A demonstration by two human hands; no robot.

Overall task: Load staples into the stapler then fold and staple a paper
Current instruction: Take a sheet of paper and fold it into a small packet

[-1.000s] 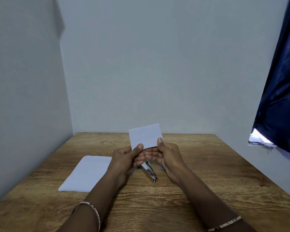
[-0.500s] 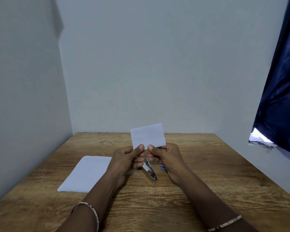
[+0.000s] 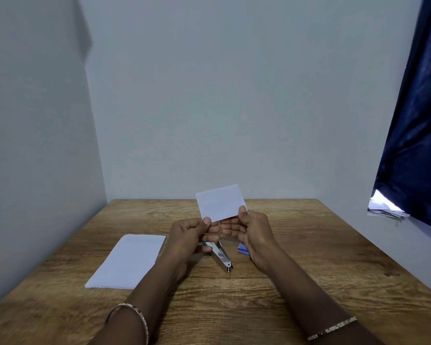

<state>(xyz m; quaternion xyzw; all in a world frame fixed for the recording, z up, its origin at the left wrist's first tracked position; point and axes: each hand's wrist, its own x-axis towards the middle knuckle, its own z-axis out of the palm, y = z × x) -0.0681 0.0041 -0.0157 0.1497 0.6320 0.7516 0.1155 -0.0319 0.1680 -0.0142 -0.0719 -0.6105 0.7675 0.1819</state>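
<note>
1. Small folded paper, up in the air above the table, held by its bottom edge.
2. Left hand grip: thumb and fingers pinched on the bottom left corner.
3. Right hand grip: thumb in front, fingers behind, pinched on the bottom right corner.
4. Under the hands, flat on the table: silver stapler, small blue box near it.
5. Off to the left: stack of white paper.
</note>
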